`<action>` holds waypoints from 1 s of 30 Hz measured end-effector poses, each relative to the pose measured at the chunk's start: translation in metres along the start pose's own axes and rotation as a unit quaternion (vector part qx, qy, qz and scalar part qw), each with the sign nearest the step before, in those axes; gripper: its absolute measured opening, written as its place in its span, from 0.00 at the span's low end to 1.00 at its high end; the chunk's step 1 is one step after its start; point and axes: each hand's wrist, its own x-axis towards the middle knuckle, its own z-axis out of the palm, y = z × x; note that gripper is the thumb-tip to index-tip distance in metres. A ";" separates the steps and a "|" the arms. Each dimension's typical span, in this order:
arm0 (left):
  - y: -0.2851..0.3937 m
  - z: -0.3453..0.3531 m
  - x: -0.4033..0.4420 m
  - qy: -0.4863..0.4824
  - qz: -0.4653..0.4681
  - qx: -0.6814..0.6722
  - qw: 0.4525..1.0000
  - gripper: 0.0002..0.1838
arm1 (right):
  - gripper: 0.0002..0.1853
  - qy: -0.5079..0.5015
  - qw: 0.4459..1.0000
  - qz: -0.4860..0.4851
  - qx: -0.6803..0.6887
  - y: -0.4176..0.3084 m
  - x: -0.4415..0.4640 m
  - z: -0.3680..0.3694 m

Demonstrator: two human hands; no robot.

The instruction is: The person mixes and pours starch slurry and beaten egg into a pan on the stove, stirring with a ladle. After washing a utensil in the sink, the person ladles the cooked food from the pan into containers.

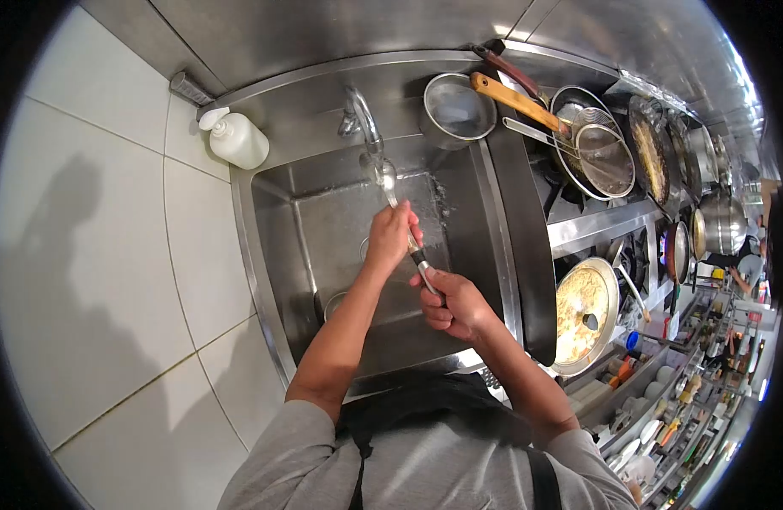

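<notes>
Over the steel sink (332, 212), a metal utensil (389, 182) with a black-and-silver handle is held at a slant, its head beneath the faucet (361, 119). My right hand (453, 304) is wrapped round the handle's lower end. Farther up, my left hand (393, 238) has its fingers closed around the utensil's shaft. Water splashes on the basin floor to the right of the utensil's head. The exact shape of that head is hard to make out.
A white pump bottle (239, 141) stands at the sink's back left corner, a metal pot (458, 110) at its back right. Right of the sink are a dark panel (519, 229), pans with strainers (605, 160) and a pan of food (585, 310). People appear far right.
</notes>
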 end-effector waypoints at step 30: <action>0.005 -0.014 -0.004 -0.126 -0.094 0.102 0.982 0.28 | 0.15 0.239 0.744 -0.262 -0.567 0.015 -0.001 0.012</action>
